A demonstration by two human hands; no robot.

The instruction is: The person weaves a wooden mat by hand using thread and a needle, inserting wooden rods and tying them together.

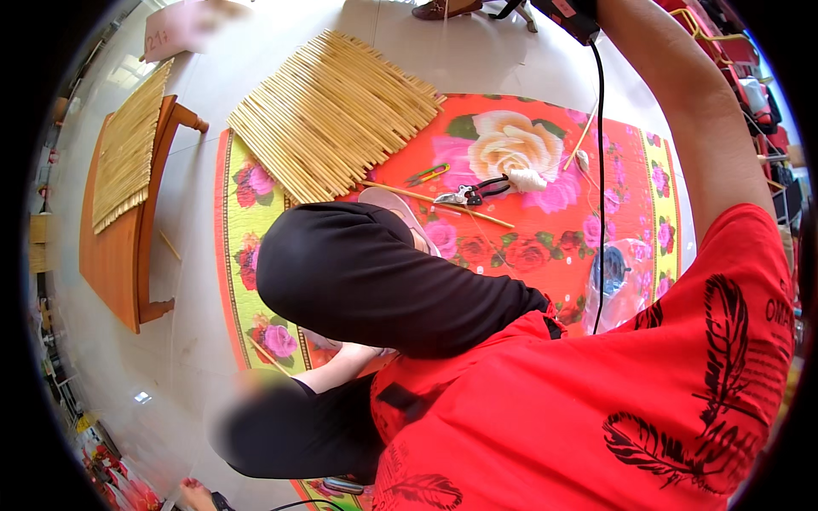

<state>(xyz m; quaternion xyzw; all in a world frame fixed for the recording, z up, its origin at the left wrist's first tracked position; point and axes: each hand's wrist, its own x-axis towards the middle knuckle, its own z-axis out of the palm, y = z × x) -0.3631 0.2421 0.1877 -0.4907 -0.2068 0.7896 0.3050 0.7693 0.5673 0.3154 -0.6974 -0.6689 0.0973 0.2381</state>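
Note:
My right arm [707,128] rises from its red sleeve to the top edge, where a black device [564,15] with a hanging cord sits against the wrist. The right hand itself is cut off by the edge. At the bottom left edge, what appears to be my left hand [195,494] shows in part, with a black band behind it; its fingers are too small to read. Nearest the legs lie pruning shears [464,194] with dark handles, small yellow-green thread snips [429,175], a white thread bundle [527,180] and a thin stick [443,204].
A mat of bound sticks [332,115] overlaps the floral cloth [554,247]. A smaller stick mat [132,153] rests on a wooden stool [119,264]. Clear plastic wrapping [620,277] lies by my shirt. A shoe [445,8] shows at the top; shelves line the right.

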